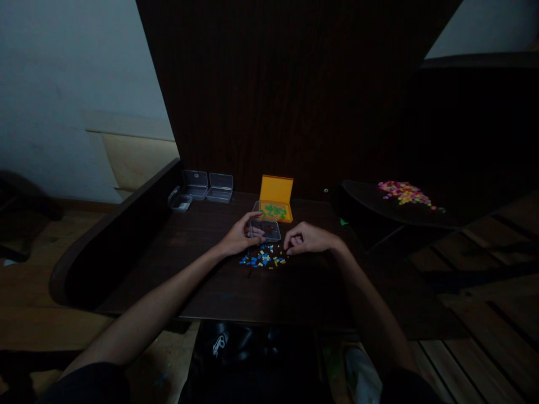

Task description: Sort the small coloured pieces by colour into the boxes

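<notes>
My left hand point(243, 236) grips the left side of a clear plastic box point(269, 231), thumb in front and fingers behind. Just in front of that box, small blue, yellow and pale pieces point(263, 257) lie scattered on the dark table. At the right edge of this pile is my right hand point(306, 238), its fingers curled and pressed together; whatever they pinch, if anything, is too small to make out. Behind the clear box stands an orange box point(277, 191) with its lid up, holding small green pieces point(273, 211).
Several clear lidded boxes point(219, 193) stand open at the table's back left. A dark raised side panel point(113, 235) borders the left. Pink and yellow small pieces point(405, 193) are heaped on a dark curved surface at right. A green scrap point(343, 222) lies near it.
</notes>
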Available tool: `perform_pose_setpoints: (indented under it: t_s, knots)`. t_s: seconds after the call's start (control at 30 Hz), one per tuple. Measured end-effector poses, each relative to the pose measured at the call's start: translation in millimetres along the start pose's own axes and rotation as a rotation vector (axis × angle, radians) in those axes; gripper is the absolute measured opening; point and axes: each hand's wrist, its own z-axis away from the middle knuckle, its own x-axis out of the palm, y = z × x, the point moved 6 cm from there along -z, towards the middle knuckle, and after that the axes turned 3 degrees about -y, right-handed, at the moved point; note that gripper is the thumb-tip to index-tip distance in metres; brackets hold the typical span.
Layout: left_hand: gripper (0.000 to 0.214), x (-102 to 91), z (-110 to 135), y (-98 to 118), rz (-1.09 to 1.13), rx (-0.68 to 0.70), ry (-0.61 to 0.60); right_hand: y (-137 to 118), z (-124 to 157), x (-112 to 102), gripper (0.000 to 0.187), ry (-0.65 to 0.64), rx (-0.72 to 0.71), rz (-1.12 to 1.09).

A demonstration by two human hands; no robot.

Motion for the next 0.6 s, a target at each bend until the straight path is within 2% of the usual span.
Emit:
perform_pose_setpoints:
  t_s: [0.17, 0.6]
  knots:
    - [0.071, -0.3, -0.4, -1.3, 0.012, 0.0, -0.002, 6.9, -8.3, 14.5, 0.023, -0.107, 0.023, 0.106]
    - [0.071, 0.0, -0.3, 1.2, 0.023, 0.025, 0.0, 9.4, -12.9, 15.4, 0.019, -0.078, 0.034, 0.149]
